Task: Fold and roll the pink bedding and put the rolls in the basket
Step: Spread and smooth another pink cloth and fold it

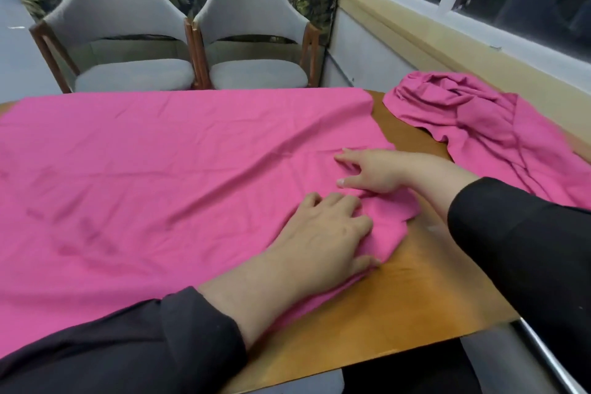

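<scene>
Pink bedding sheet (166, 169) lies spread flat over most of the wooden surface (425, 291), its near right corner bunched. On that corner the left hand (323, 233) rests palm down, fingers loosely curled over the gathered cloth. Just beyond it the right hand (371, 171) presses flat on the sheet, fingers spread. A second crumpled pink cloth (473, 118) sits apart at the far right, beneath the window. Two grey upholstered chairs (192, 41) stand behind the surface.
</scene>
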`<state>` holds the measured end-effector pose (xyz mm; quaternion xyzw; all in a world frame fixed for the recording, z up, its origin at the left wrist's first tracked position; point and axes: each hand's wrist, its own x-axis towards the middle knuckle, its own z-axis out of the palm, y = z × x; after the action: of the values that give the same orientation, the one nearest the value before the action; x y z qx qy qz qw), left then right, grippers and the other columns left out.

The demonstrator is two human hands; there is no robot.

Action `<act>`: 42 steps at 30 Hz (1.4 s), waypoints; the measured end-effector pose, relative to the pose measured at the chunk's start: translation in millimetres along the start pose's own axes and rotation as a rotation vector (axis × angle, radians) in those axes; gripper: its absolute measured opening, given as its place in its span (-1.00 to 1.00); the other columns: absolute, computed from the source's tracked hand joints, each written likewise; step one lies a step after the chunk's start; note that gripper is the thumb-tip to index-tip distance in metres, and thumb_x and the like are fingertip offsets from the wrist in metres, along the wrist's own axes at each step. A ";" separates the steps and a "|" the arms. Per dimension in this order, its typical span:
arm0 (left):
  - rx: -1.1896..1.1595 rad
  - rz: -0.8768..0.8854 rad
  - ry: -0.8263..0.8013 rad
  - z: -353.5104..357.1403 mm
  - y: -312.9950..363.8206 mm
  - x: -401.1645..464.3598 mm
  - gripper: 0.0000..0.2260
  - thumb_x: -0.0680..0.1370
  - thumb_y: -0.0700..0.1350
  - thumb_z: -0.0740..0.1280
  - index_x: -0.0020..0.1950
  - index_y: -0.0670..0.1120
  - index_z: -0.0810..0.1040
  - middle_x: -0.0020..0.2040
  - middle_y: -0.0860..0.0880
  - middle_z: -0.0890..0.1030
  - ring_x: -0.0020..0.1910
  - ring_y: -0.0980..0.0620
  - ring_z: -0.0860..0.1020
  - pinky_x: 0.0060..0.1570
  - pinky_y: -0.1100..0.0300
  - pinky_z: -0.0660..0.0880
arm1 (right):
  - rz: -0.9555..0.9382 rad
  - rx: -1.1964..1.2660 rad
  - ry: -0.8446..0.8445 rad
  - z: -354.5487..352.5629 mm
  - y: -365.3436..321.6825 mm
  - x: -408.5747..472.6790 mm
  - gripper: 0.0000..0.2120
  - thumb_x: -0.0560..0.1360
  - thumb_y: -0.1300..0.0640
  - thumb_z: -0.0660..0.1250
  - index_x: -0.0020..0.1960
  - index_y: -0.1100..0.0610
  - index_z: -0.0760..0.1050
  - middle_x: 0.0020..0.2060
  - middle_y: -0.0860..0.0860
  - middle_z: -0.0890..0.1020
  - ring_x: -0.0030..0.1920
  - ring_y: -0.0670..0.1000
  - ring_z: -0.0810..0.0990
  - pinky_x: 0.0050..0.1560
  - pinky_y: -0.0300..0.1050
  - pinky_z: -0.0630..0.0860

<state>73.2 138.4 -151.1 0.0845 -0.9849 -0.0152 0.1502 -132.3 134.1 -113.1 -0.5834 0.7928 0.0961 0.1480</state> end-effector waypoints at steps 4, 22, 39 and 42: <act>-0.011 -0.029 0.075 10.0 5.9 5.5 -0.86 0.57 0.04 0.17 -0.04 0.06 0.49 -0.04 0.03 0.50 0.00 -0.06 0.49 0.00 -0.05 0.36 | -0.038 -0.009 -0.018 -1.1 5.9 1.6 -0.29 0.59 -0.25 0.22 0.63 -0.05 0.06 0.62 -0.05 0.02 0.58 0.06 0.15 0.55 0.01 0.13; -0.252 -0.158 -0.043 -8.4 -31.2 31.3 -0.63 0.63 0.10 0.26 0.44 0.15 0.44 0.29 0.02 0.61 0.25 -0.04 0.55 0.20 0.09 0.45 | -0.080 0.019 -0.080 10.0 20.9 14.3 -0.20 0.60 -0.24 0.20 0.63 -0.11 -0.22 0.61 -0.10 -0.21 0.61 -0.02 -0.19 0.51 0.41 -0.20; 0.011 -0.054 -0.432 18.2 -22.9 41.8 -0.22 0.49 0.49 -0.14 0.63 0.15 -0.12 0.65 0.03 -0.14 0.62 -0.04 -0.15 0.51 -0.32 -0.15 | -0.046 0.283 0.486 4.2 65.7 9.0 -0.72 0.62 0.07 0.28 0.28 0.09 0.58 0.22 0.01 0.61 0.23 0.05 0.54 0.20 -0.17 0.37; -0.168 -0.063 -0.415 12.1 -24.7 46.5 -0.37 0.60 0.37 0.03 0.62 0.14 0.10 0.64 0.08 0.04 0.62 0.05 -0.02 0.54 -0.24 -0.14 | -0.093 0.210 0.485 14.3 56.5 9.5 -0.66 0.64 0.05 0.24 0.37 0.12 0.50 0.35 0.05 0.54 0.36 0.08 0.46 0.40 -0.04 0.32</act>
<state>29.9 106.1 -150.4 0.0974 -0.9868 -0.1191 -0.0498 -187.0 147.2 -131.0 -0.6065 0.7831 -0.1363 0.0178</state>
